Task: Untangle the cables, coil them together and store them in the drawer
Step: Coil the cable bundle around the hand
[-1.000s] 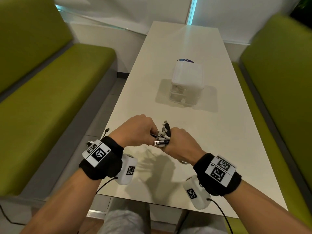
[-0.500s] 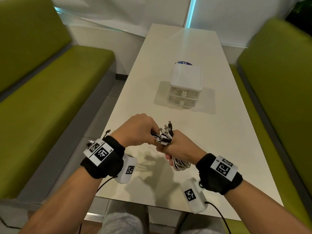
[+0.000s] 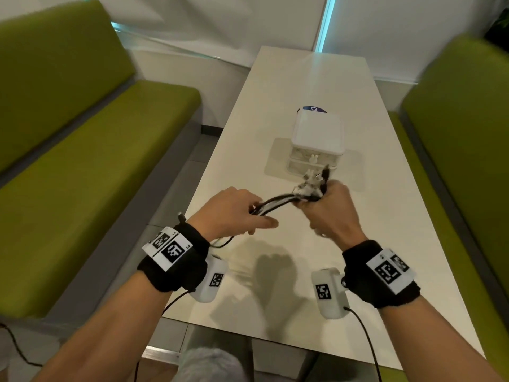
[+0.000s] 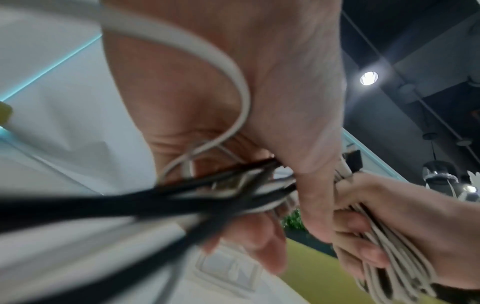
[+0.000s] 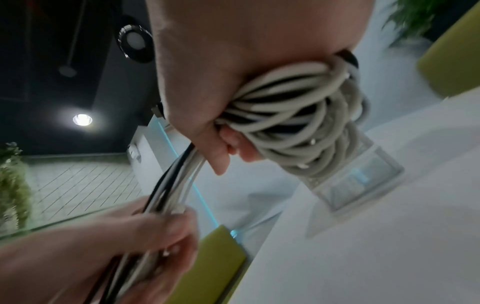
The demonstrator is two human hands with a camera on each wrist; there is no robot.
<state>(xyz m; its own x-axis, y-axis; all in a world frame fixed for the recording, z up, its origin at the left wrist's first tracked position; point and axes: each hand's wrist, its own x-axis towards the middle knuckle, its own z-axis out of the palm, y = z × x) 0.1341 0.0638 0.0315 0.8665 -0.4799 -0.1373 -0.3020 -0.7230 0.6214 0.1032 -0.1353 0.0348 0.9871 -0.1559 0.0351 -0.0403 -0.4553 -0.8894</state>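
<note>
I have the white table (image 3: 371,244) before me, and on it the small white drawer unit (image 3: 316,139), both drawers closed. Just this side of the unit my right hand (image 3: 327,208) is curled tight round the coiled cables (image 5: 298,115), plugs sticking up above the fist. Farther from the unit, my left hand (image 3: 234,213) has its fingers closed loosely on the uncoiled black and white strands (image 3: 275,202) stretched between the hands. By my reading, untangling looks finished and coiling is well along; the loose tails still need winding, and nothing is stored yet.
</note>
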